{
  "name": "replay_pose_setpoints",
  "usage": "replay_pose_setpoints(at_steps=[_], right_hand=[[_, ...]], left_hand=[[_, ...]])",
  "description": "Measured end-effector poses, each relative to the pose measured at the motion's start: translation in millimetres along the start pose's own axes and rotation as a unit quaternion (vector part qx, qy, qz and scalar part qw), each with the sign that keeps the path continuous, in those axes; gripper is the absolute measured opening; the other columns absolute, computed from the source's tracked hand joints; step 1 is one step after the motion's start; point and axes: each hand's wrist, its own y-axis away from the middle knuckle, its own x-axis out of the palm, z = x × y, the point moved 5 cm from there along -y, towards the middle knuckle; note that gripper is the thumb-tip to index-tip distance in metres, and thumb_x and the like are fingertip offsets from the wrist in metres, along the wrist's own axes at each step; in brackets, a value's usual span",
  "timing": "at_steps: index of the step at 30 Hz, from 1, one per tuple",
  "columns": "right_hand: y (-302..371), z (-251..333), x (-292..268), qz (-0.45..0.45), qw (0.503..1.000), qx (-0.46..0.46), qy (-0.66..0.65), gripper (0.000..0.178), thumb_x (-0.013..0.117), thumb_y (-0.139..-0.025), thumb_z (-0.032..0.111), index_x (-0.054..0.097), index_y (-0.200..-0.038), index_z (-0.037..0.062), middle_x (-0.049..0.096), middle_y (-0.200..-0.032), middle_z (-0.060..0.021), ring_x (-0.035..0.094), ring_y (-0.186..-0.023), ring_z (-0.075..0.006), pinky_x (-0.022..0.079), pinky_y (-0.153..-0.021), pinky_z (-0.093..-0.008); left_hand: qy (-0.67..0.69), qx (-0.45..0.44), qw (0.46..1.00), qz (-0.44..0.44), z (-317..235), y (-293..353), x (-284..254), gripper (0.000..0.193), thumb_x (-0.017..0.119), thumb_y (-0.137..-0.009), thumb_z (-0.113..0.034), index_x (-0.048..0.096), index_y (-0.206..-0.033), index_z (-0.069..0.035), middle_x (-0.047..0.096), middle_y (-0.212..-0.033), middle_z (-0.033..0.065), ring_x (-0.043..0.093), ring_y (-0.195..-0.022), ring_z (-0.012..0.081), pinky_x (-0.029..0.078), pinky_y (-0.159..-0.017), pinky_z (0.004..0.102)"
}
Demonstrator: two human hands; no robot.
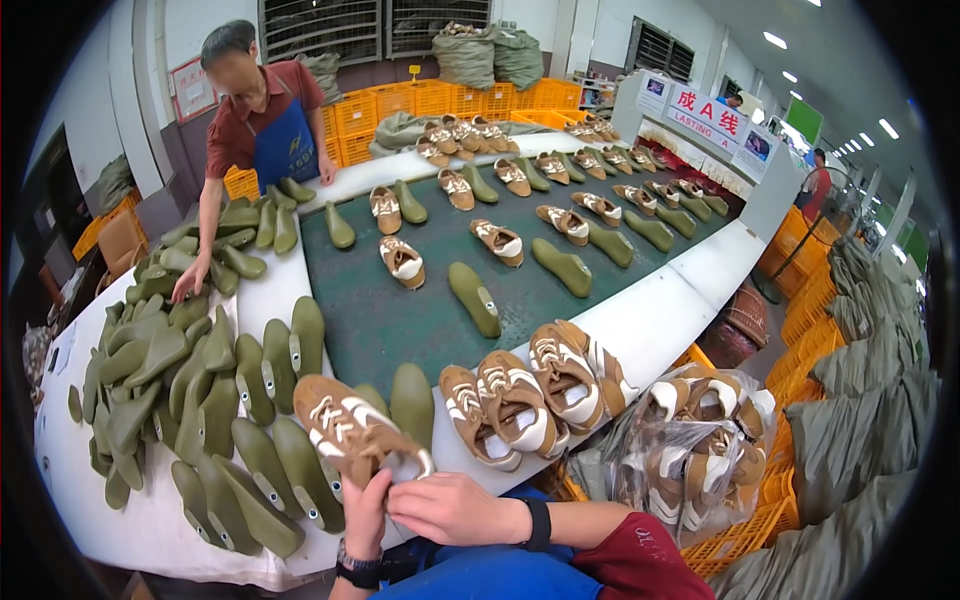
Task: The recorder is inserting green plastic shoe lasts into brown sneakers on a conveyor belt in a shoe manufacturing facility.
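A brown and white lace-up shoe upper (342, 428) is raised over the near edge of the table, its toe pointing away and to the left. My left hand (364, 515) grips it from below at the heel end, with the thumb up. My right hand (445, 507) is closed on the white-edged heel collar from the right. Just behind the shoe lies a green shoe last (412, 405). Several more green lasts (262, 462) rest in rows to the left of my hands. A group of brown and white shoe uppers (512, 395) sits to the right.
A dark green conveyor belt (400, 330) carries paired uppers and lasts. A large heap of lasts (150, 360) covers the left table, where a co-worker (265, 120) reaches in. A plastic bag of uppers (700, 440) sits on orange crates (745, 540) at the right.
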Motion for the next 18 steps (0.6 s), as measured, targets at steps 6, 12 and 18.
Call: replay_pose_setpoints(at_steps=[6, 12, 18], right_hand=[[-18.8, -16.1, -17.6, -0.062, 0.988, 0.054, 0.129, 0.034, 0.069, -0.075, 0.012, 0.061, -0.108, 0.0111, 0.056, -0.11, -0.0088, 0.061, -0.083, -0.0249, 0.052, -0.068, -0.0321], [-7.3, -19.5, -14.0, -0.094, 0.986, 0.066, 0.117, 0.04, 0.069, -0.068, 0.004, 0.061, -0.106, 0.0104, 0.054, -0.098, -0.0091, 0.061, -0.079, -0.0247, 0.052, -0.066, -0.0337], [-10.5, -22.9, -24.7, -0.132, 0.985, 0.046, 0.101, 0.033, 0.066, -0.07, 0.005, 0.059, -0.102, 0.0088, 0.052, -0.092, -0.0122, 0.058, -0.081, -0.0288, 0.05, -0.068, -0.0348]], left_hand=[[-0.226, 0.057, 0.971, 0.051, -15.9, 21.9, 11.0, 0.051, 0.067, -0.079, -0.008, 0.048, -0.125, 0.002, 0.06, -0.115, 0.0127, 0.059, -0.104, 0.02, 0.047, -0.089, 0.0323], [-0.291, 0.12, 0.949, -0.012, -23.8, 26.2, 22.5, 0.066, 0.071, -0.07, -0.008, 0.043, -0.129, 0.0, 0.051, -0.123, 0.0165, 0.055, -0.11, 0.0259, 0.046, -0.091, 0.036], [-0.481, 0.348, 0.799, -0.096, -59.8, 31.2, 36.3, 0.059, 0.074, -0.06, 0.0, 0.05, -0.114, -0.003, 0.045, -0.114, 0.0172, 0.049, -0.104, 0.0332, 0.045, -0.086, 0.0372]])
